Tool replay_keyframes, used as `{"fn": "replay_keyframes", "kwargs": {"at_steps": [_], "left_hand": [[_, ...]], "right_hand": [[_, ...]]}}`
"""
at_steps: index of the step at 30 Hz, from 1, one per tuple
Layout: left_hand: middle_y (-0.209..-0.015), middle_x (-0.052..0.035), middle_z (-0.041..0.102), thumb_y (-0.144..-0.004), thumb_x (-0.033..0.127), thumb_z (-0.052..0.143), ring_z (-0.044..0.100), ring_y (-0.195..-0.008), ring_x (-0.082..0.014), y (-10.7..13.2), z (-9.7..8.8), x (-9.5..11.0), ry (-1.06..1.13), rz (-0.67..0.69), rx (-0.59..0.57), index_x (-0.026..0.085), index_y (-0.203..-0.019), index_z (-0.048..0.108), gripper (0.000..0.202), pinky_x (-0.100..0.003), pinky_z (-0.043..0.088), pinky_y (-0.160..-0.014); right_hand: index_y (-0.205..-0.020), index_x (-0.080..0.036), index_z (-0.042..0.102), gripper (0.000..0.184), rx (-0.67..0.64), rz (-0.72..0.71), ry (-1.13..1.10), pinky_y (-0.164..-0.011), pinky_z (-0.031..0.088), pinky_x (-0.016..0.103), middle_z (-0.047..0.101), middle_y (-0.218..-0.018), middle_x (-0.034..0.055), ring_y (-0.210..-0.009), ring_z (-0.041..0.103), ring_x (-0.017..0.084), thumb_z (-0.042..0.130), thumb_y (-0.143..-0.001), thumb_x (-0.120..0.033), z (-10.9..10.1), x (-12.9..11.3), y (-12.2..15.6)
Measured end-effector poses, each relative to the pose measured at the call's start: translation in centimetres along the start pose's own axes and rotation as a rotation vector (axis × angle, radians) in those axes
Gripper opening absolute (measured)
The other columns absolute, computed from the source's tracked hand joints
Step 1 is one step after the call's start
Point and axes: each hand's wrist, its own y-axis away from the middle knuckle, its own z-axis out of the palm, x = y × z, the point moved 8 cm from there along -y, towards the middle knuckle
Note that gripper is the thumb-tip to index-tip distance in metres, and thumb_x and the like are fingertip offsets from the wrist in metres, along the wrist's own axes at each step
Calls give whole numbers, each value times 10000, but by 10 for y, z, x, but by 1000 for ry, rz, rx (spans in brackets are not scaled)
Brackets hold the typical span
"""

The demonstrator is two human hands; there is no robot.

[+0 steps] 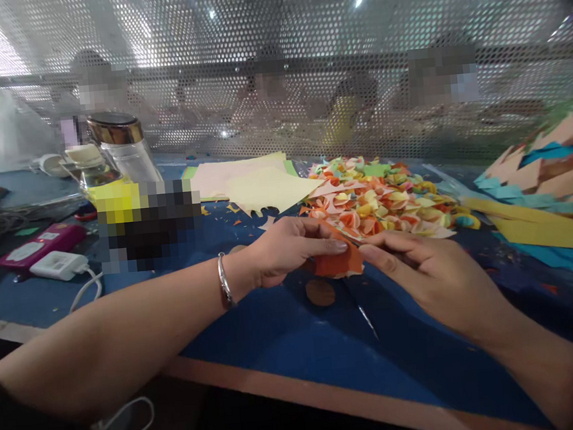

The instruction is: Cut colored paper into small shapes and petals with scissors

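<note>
My left hand [289, 245], with a silver bangle at the wrist, pinches a piece of orange paper [338, 262] between thumb and fingers. Against the right side of that paper my right hand [421, 263] is closed, thumb and forefinger pressed together at its edge. Pale paper edges show along the orange piece. Below the hands a thin, pointed metal tool [367, 318] shows on the blue table; its upper end is hidden. A round brown disc [320, 293] lies just under the orange paper.
Behind my hands is a heap of folded coloured paper pieces [380, 200], beside stacked pale sheets [268, 180]. More folded paper [559, 178] stands at right. Bottles [125, 149], a magenta power strip [41, 246] and a white charger [60, 264] occupy the left. A perforated screen [300, 26] closes the back.
</note>
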Motion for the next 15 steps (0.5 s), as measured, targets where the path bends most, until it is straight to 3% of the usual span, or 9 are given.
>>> {"fn": "replay_keyframes", "kwargs": {"at_steps": [7, 15], "left_hand": [[-715, 2, 675, -556, 338, 987, 618, -652, -88, 0, -1, 0, -15, -10, -5, 111, -725, 673, 423, -245, 469, -641], [-734, -1, 683, -610, 318, 970, 623, -675, -86, 1, 0, 0, -39, -43, 8, 111, -740, 698, 366, -260, 481, -685]], "right_hand": [[-827, -249, 752, 330, 2, -17, 10, -550, 531, 248, 765, -753, 11, -621, 691, 162, 584, -960, -500, 1, 0, -1], [-805, -245, 739, 339, 7, -33, 39, -563, 524, 267, 776, -788, 21, -634, 687, 167, 575, -968, -492, 1, 0, -1]]}}
